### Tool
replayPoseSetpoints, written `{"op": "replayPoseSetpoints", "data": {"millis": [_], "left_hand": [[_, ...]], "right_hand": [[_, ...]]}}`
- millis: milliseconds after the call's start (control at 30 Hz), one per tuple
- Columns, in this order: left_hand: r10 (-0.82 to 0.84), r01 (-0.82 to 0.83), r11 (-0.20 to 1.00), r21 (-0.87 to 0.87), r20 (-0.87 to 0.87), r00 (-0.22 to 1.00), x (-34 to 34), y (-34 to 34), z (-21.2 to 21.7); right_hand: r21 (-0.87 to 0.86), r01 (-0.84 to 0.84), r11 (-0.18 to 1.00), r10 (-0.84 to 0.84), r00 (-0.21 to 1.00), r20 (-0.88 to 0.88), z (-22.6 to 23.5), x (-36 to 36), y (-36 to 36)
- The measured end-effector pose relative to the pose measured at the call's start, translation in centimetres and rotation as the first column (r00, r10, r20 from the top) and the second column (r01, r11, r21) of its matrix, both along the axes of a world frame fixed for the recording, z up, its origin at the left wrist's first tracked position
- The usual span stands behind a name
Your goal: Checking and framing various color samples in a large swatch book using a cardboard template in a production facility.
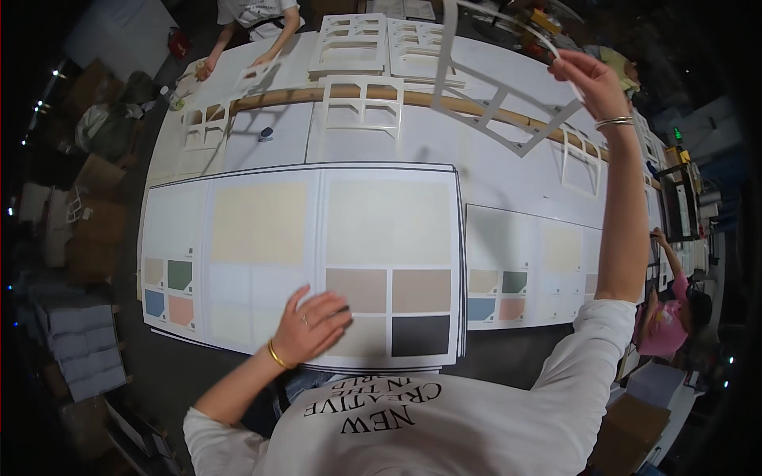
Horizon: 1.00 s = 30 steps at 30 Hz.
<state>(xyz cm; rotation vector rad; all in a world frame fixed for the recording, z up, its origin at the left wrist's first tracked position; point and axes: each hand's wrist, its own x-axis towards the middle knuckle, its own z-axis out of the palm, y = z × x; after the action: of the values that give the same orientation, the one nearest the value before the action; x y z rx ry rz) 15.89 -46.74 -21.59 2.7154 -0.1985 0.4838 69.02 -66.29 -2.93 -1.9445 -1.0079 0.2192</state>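
Observation:
My left hand (311, 325) lies with its fingers stretched out on a wide white panelled colour sample board (389, 222). That board carries large pale swatches above smaller beige, green, blue, pink and black ones, and its dark edges suggest several layers. Raised at the upper right, my right hand (591, 79) pinches the edge of a thin white cut-out frame (447, 51). The frame hangs tilted above the table, its windows open right through, and its top runs out of the picture.
A similar sample board (508, 238) lies to the right. Behind, white frames (361, 115) lean on a wooden pole (278, 97) across the table, with stacked frames (349, 47) beyond. Another person's hand (208, 70) works at the far left; a person in pink (667, 317) is at the right.

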Motion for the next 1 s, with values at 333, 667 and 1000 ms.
{"op": "replayPoseSetpoints", "data": {"millis": [333,667,1000], "left_hand": [[-0.083,-0.469,0.828,0.307,0.895,0.438,9.3,9.4,20.3],[-0.336,-0.436,0.686,0.582,0.786,0.519,-0.6,13.6,26.6],[-0.424,-0.390,0.596,0.702,0.688,0.589,-6.3,15.9,26.0]], "right_hand": [[-0.220,-0.465,0.857,0.501,0.853,0.147,12.9,-23.4,4.4],[-0.093,-0.609,0.788,0.433,0.655,-0.619,13.7,-34.0,8.9],[-0.145,-0.523,0.840,0.313,0.686,-0.657,13.7,-39.6,12.7]]}}
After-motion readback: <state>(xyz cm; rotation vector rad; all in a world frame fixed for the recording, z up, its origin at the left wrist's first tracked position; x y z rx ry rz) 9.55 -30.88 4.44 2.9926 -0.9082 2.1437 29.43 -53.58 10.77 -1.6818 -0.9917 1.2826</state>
